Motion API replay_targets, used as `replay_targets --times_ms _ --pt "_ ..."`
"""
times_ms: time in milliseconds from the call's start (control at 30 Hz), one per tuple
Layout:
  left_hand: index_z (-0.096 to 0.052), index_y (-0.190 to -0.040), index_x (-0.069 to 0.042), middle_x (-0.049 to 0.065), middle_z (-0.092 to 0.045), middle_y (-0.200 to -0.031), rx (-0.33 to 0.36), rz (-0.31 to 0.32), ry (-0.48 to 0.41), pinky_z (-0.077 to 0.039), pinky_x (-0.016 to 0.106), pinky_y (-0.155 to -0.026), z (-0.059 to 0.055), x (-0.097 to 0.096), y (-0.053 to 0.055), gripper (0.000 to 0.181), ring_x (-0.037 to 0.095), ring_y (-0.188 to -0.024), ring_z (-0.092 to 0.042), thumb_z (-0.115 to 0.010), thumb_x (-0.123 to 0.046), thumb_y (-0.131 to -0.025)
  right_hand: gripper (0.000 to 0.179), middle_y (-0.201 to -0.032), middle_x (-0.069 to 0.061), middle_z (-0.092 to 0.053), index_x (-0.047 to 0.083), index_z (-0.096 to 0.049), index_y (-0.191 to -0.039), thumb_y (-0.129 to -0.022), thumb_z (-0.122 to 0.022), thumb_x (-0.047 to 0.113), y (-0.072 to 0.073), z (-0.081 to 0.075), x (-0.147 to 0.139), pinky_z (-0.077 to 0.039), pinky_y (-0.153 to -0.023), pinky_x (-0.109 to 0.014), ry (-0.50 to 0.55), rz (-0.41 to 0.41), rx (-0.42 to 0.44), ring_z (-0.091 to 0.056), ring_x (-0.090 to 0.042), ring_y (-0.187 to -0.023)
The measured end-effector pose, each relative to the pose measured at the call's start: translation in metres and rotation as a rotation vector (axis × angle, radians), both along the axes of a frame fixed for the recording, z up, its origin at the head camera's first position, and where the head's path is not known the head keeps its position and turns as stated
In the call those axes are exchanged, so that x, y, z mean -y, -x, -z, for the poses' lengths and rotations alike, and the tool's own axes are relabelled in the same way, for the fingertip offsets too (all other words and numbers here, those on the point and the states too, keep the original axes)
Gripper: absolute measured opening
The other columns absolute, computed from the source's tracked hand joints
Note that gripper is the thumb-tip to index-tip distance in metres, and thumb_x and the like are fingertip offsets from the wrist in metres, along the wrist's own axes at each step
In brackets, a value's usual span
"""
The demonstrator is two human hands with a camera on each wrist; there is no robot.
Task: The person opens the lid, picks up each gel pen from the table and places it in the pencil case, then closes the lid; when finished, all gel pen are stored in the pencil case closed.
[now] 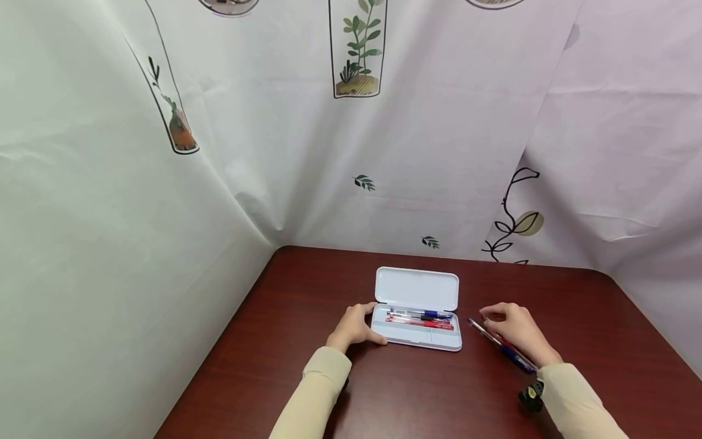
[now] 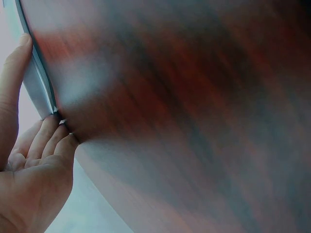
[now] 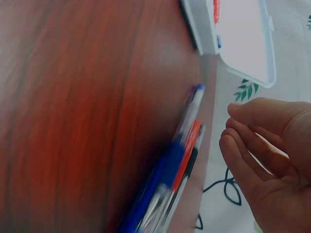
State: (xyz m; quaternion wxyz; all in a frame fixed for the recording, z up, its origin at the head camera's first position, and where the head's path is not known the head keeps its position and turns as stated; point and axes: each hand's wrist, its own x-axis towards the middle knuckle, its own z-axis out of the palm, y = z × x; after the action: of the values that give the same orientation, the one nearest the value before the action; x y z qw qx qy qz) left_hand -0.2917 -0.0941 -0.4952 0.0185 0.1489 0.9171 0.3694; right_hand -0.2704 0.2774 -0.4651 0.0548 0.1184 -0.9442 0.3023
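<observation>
I see the left hand (image 1: 353,328) gripping the left end of the white pencil case (image 1: 403,333), thumb on its near edge. The right hand (image 1: 518,329) has loosely bent fingers beside the loose pens (image 3: 165,167). My head view partly hides those pens under that hand; the right wrist view shows blue, red and black ones, with the bare fingertips apart from them. The case sits between both hands, touching only the left, its lid (image 1: 417,289) open and more pens (image 1: 439,325) inside.
</observation>
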Motion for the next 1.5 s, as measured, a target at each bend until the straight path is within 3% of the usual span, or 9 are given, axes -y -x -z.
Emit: replay_targets --times_ms 167,400,733,1100,1367,1500 --pt "-0.059 -0.133 -0.004 0.011 -0.064 -0.129 0.002 -0.005 0.005 -0.047 0.04 -0.101 -0.001 0.0 0.001 0.089 0.025 -0.117 -0.058 -0.097 -0.025 -0.055 0.023 -0.108 -0.021 -0.07 0.002 -0.074 -0.107 -0.084 -0.071 0.006 -0.004 0.001 -0.013 -0.055 -0.079 -0.051 -0.022 0.023 0.004 -0.064 -0.033 -0.097" --pt "-0.059 -0.133 -0.004 0.011 -0.065 -0.128 -0.005 -0.005 0.004 -0.047 0.04 -0.101 -0.002 0.001 0.002 0.089 0.025 -0.117 -0.059 -0.097 -0.025 -0.055 0.024 -0.107 -0.022 -0.07 -0.001 -0.073 -0.108 -0.084 -0.069 0.003 -0.011 0.001 -0.025 -0.051 -0.065 -0.035 -0.017 0.047 0.058 -0.064 -0.024 -0.086" --pt "-0.059 -0.133 -0.004 0.012 -0.064 -0.128 -0.009 -0.006 0.005 -0.047 0.04 -0.101 -0.004 0.001 0.002 0.089 0.025 -0.118 -0.058 -0.097 -0.025 -0.055 0.024 -0.096 -0.016 -0.073 -0.003 -0.073 -0.104 -0.081 -0.07 0.0 -0.012 0.006 -0.031 -0.054 -0.067 -0.032 -0.011 0.063 0.108 -0.067 -0.022 -0.083" --pt "-0.058 -0.135 -0.004 0.012 -0.063 -0.13 -0.006 -0.012 0.0 -0.046 0.041 -0.102 -0.007 0.0 0.003 0.089 0.026 -0.12 -0.057 -0.096 -0.026 -0.057 0.024 -0.088 -0.011 -0.073 -0.003 -0.073 -0.102 -0.079 -0.069 0.0 -0.005 0.01 -0.033 -0.051 -0.063 -0.028 -0.031 0.063 0.055 -0.065 -0.017 -0.077" --pt "-0.059 -0.133 -0.005 0.012 -0.065 -0.128 0.009 -0.013 0.001 -0.046 0.043 -0.102 -0.003 0.0 -0.001 0.088 0.029 -0.12 -0.056 -0.097 -0.026 -0.056 0.022 -0.088 -0.008 -0.074 0.001 -0.074 -0.105 -0.084 -0.069 0.005 -0.009 0.016 -0.035 -0.048 -0.066 -0.032 0.023 0.137 0.104 -0.061 -0.016 -0.078" --pt "-0.06 -0.132 -0.006 0.011 -0.065 -0.127 0.007 -0.012 0.013 -0.046 0.042 -0.101 -0.001 -0.001 -0.002 0.087 0.029 -0.118 -0.057 -0.097 -0.027 -0.056 0.021 -0.095 -0.014 -0.073 0.002 -0.074 -0.106 -0.086 -0.068 0.005 -0.01 0.015 -0.032 -0.047 -0.064 -0.031 0.034 0.132 0.1 -0.058 -0.016 -0.076"
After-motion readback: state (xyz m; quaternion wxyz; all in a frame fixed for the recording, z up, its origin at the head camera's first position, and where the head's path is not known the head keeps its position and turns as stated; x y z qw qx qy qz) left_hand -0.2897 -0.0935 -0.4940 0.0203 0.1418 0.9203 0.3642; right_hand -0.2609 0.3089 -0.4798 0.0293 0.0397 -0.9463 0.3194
